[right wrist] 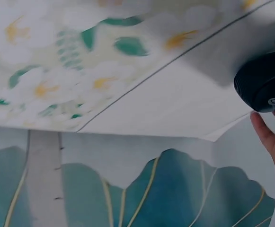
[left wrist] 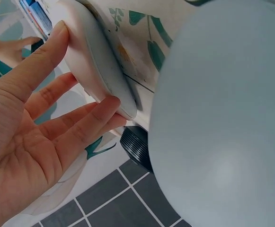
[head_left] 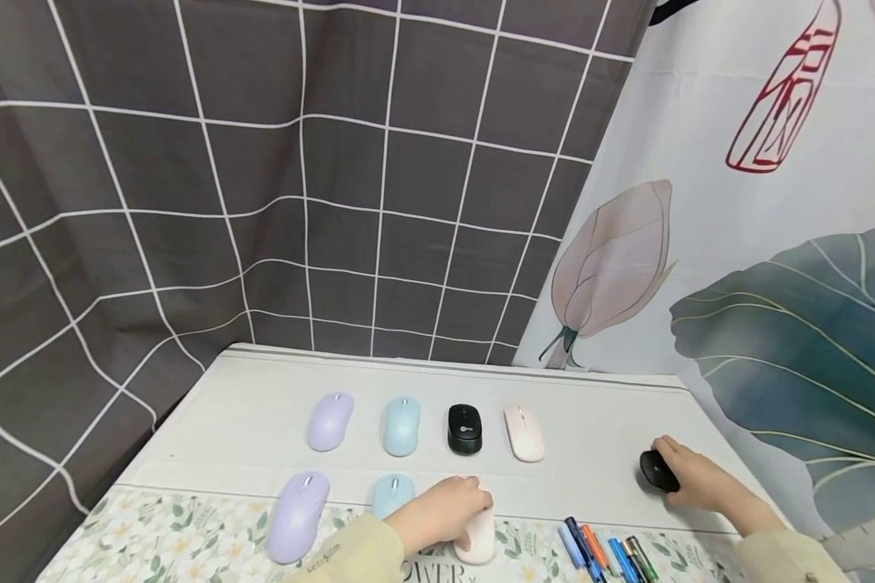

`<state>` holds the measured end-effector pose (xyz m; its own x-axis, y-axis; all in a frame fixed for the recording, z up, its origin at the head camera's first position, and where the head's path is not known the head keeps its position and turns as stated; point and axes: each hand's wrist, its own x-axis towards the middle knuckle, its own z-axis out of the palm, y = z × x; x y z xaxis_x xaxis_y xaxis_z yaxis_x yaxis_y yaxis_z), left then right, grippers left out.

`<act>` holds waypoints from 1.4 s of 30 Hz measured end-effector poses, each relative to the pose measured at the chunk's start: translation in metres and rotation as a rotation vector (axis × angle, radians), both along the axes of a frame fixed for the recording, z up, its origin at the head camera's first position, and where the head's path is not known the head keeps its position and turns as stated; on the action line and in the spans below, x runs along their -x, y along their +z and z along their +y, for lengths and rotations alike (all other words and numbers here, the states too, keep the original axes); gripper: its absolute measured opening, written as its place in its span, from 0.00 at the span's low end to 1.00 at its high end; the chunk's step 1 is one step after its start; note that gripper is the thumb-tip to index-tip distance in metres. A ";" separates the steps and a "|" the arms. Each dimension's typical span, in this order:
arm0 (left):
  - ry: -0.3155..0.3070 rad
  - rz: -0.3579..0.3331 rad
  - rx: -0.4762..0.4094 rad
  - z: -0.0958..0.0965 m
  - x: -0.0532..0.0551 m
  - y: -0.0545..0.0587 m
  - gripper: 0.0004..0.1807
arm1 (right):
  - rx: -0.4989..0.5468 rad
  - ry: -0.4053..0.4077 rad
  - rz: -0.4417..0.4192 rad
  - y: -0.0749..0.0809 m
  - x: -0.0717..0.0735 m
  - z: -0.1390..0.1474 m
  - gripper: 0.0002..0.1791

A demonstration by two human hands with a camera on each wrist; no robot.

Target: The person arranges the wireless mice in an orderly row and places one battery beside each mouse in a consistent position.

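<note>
My left hand (head_left: 445, 510) grips a pale pink computer mouse (head_left: 479, 538) on the floral part of the tabletop. In the left wrist view the thumb lies along one side of that mouse (left wrist: 83, 52) and the fingertips touch it farther along. A light blue mouse (left wrist: 222, 118) looms large beside it. Over at the right end of the table, my right hand (head_left: 700, 479) holds a black mouse (head_left: 658, 471) by its sides. The right wrist view shows this black mouse (right wrist: 265, 82) at its edge, the hand partly cut off there.
A back row holds a purple mouse (head_left: 330, 422), a light blue mouse (head_left: 402, 427), a black mouse (head_left: 465, 429) and a pink mouse (head_left: 524, 433). In front lie another purple mouse (head_left: 297, 518), another blue mouse (head_left: 392, 494) and several pens (head_left: 589, 546). A grid curtain (head_left: 335, 178) hangs behind.
</note>
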<state>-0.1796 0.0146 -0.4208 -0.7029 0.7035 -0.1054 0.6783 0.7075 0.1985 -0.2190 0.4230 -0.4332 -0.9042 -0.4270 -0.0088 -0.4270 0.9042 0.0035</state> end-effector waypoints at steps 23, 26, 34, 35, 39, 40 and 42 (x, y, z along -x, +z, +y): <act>0.008 -0.012 -0.010 0.001 0.001 0.000 0.31 | 0.224 0.039 0.116 0.015 0.003 -0.073 0.34; 0.003 -0.007 -0.015 0.000 0.001 0.000 0.31 | 0.253 -0.011 0.135 0.018 0.000 -0.088 0.33; 0.000 0.002 -0.014 0.000 0.001 0.000 0.32 | 0.279 -0.064 0.158 0.024 -0.007 -0.123 0.34; -0.002 0.004 -0.013 0.000 0.001 -0.001 0.31 | 0.279 -0.070 0.149 0.024 -0.008 -0.126 0.34; 0.003 0.006 -0.008 0.001 0.000 -0.001 0.31 | 0.260 -0.077 0.132 0.023 -0.011 -0.138 0.32; 0.005 0.002 -0.009 0.001 0.000 -0.001 0.31 | 0.250 -0.080 0.136 0.022 -0.012 -0.141 0.31; 0.007 0.002 -0.006 0.001 0.000 0.000 0.31 | 0.230 -0.092 0.141 0.021 -0.015 -0.147 0.31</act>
